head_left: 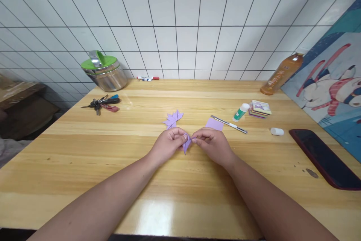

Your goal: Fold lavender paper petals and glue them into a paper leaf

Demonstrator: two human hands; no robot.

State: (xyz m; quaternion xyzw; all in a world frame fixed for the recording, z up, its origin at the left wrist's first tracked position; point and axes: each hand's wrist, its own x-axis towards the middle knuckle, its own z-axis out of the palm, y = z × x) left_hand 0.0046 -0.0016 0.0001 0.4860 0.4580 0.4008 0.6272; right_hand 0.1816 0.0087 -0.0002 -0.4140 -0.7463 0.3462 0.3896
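A small folded piece of purple paper is held just above the wooden table, its pointed end hanging down. My left hand pinches it between thumb and fingers from the left. From the right, my right hand pinches its other edge; the fingertips of both hands almost meet. Right behind my left hand lies a purple folded-paper shape with several points, its near part hidden by the hand. Beyond my right hand is a flat purple paper sheet, with a slim utility knife lying across its edge.
Right of the hands are a glue stick, its white cap, a stack of colored paper, a phone and a leaning drink bottle. Left are keys and a green-lidded metal pot. Markers lie by the tiled wall.
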